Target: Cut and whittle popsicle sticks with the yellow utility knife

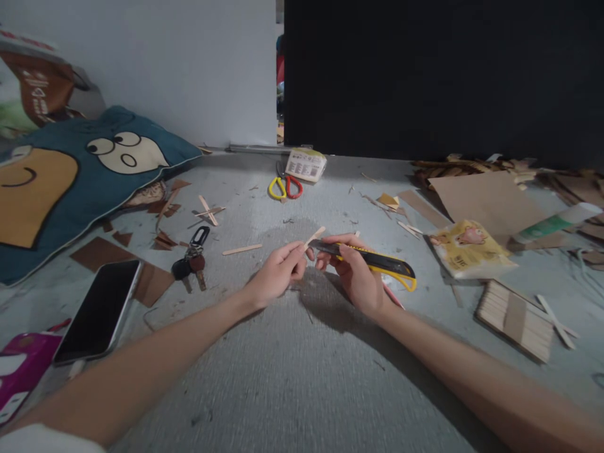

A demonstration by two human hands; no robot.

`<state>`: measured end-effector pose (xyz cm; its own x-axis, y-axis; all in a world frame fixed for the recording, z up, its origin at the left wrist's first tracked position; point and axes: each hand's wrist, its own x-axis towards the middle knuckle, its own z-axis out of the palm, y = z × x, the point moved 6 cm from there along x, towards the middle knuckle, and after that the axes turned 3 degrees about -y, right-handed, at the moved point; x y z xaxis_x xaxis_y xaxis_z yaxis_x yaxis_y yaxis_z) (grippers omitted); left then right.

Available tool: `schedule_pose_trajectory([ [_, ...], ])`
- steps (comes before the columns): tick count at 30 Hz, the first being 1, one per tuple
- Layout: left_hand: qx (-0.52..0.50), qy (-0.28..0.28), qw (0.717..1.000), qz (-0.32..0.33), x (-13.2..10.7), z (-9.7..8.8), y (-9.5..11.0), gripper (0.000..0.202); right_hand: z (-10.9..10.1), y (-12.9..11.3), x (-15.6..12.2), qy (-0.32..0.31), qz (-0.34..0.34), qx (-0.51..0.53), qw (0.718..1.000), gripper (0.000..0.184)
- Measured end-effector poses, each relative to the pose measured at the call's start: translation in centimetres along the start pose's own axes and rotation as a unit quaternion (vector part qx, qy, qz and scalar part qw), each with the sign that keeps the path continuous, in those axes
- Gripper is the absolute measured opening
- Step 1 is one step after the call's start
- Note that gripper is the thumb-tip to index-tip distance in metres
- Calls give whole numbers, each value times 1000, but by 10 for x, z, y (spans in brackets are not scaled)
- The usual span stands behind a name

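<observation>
My left hand (pixel 277 272) is closed in a pinch on a pale wooden craft stick (pixel 315 236) that points up and to the right. My right hand (pixel 355 270) is wrapped round a yellow and black utility knife (pixel 377 261), whose tip meets the stick just right of my left fingers. Both hands hover a little above the grey floor (pixel 292 365) at the middle of the view.
A phone (pixel 100 309), keys (pixel 192 259) and brown card scraps lie at left by a blue cushion (pixel 61 182). Scissors (pixel 285 187) and a small box (pixel 306 165) sit behind. At right are a yellow packet (pixel 469 248), a stick panel (pixel 516 318), cardboard (pixel 486 198) and loose sticks.
</observation>
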<state>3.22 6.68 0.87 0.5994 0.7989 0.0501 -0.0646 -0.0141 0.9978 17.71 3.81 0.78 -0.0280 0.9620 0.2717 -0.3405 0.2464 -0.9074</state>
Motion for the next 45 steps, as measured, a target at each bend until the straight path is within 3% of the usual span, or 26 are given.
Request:
schedule_pose_trajectory([
  [24,-121,16,992,-19,2,0,-2,33,-4,0,-5,-19,-19,-159,987,31],
  [34,-144,-6,989,-25,4,-2,-6,36,-2,5,3,-32,5,-39,999,24],
  [45,-147,0,989,-26,3,-2,-5,34,0,9,8,-4,46,9,999,20],
])
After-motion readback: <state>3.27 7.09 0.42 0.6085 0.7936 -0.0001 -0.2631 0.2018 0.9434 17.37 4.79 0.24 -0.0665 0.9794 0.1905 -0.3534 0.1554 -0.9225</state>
